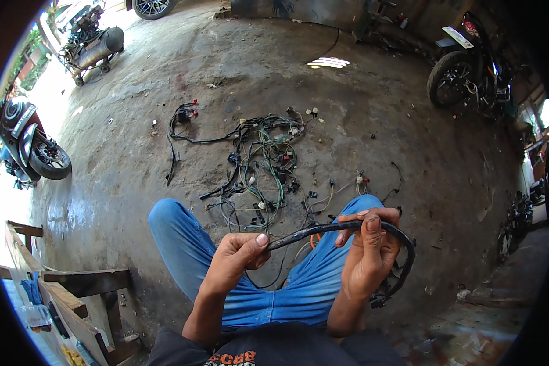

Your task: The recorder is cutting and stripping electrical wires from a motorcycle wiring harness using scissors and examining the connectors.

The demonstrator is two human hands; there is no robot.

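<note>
Between my hands, above my lap, a black taped wiring harness (pixel 311 230) is stretched in a shallow arch. My left hand (pixel 236 256) is closed round its left end, the thumb pressed along it. My right hand (pixel 372 247) grips it further right, thumb and fingers on the tape. Past that hand the harness (pixel 410 253) curves down beside my right knee to a dark connector (pixel 379 301). A thin dark wire hangs below my left hand. On the floor beyond my knees lies a tangled wiring loom (pixel 265 146) with green, black and grey wires and several connectors.
A wooden bench (pixel 85 280) stands close on my left, with a clear plastic box (pixel 35 315) on it. Motorcycles stand at the left (pixel 33 143) and far right (pixel 470 70). An air compressor (pixel 100 49) sits at the far left. Loose connectors (pixel 312 112) lie on the concrete floor.
</note>
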